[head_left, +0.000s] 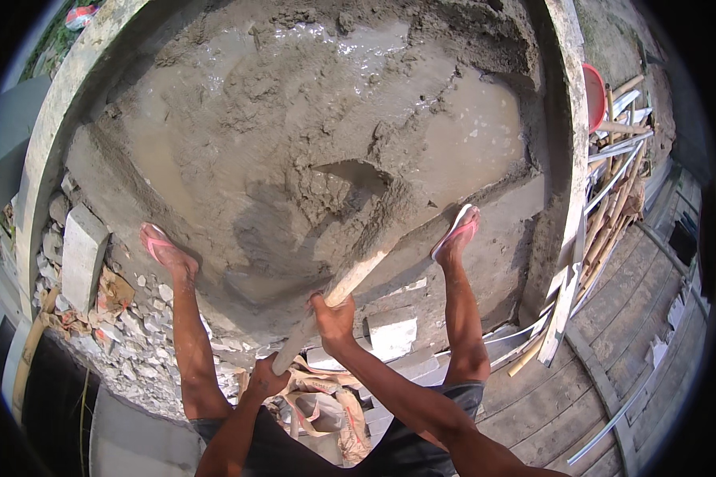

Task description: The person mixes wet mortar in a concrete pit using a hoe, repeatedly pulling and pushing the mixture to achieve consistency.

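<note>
A hoe with a long wooden handle (359,274) slants from between my legs up into wet grey mortar (278,119). Its mortar-caked head sits in the mix beside a dark hollow, so the blade's outline is mostly hidden. My left hand (269,379) is wrapped round the handle near its lower end. Farther up, my right hand (334,320) grips the same handle. My feet, in pink flip-flops, stand wide apart at the near side of the mortar, the left flip-flop (161,242) by the rubble and the right flip-flop (458,228) on a mortar-smeared surface.
Pale raised edges flank the mortar, a left wall (44,171) and a right wall (569,119). Broken rubble (139,350) and a concrete block (83,258) lie at left. Crumpled paper sacks (350,421) are between my legs. Bamboo poles (612,215) and a red basin (593,97) stand right of planks (533,405).
</note>
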`<state>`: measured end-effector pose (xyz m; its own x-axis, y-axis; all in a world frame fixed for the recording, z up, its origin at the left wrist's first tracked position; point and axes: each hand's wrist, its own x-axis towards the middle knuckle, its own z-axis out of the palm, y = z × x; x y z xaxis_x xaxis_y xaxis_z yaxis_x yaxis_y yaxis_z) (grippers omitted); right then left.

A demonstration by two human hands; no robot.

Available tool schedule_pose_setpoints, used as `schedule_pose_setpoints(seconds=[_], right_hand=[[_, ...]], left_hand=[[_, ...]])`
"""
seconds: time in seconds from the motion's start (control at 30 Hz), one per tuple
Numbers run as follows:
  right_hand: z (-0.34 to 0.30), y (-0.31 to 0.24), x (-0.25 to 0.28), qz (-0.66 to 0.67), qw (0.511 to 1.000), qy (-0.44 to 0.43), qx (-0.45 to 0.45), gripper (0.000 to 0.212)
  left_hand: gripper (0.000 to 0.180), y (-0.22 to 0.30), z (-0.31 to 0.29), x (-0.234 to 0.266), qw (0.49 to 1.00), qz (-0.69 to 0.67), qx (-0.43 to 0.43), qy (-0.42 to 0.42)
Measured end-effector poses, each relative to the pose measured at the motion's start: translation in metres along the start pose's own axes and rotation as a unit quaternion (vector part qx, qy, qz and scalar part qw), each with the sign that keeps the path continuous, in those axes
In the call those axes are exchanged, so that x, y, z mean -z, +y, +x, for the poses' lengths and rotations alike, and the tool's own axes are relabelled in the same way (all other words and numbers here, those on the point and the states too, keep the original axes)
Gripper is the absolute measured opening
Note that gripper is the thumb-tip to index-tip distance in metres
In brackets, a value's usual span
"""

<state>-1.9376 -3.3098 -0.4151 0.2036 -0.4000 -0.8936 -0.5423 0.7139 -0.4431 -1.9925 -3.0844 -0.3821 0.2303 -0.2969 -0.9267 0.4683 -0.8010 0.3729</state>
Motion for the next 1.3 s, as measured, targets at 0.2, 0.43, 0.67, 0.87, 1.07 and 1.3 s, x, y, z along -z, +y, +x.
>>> schedule_pose_setpoints(seconds=[0.2,0.43,0.67,0.87,1.07,1.3], right_hand=[[0.016,-0.089,0.032,-0.008,1.000,0.007,0.027,0.009],[0.226,-0.318,0.039,-0.021,0.963,0.007,0.268,0.020],[0.393,-0.497,0.010,-0.284,0.867,0.091,0.400,0.019],[0.395,-0.439,-0.025,-0.333,0.847,0.150,0.386,0.020],[0.411,-0.417,0.030,-0.161,0.952,0.091,0.244,0.022],[0.395,-0.371,0.016,-0.188,0.959,0.057,0.204,0.019]], left_hand=[[0.040,0.054,0.059,-0.024,0.998,0.004,-0.067,-0.015],[0.025,0.309,0.237,-0.046,0.974,-0.058,-0.208,0.064],[0.027,0.487,0.365,-0.056,0.960,-0.123,-0.228,0.108],[0.028,0.446,0.369,-0.031,0.973,-0.152,-0.165,0.057],[0.040,0.442,0.335,-0.039,0.986,-0.070,-0.129,0.079],[0.044,0.400,0.316,-0.045,0.991,-0.097,-0.086,0.040]])
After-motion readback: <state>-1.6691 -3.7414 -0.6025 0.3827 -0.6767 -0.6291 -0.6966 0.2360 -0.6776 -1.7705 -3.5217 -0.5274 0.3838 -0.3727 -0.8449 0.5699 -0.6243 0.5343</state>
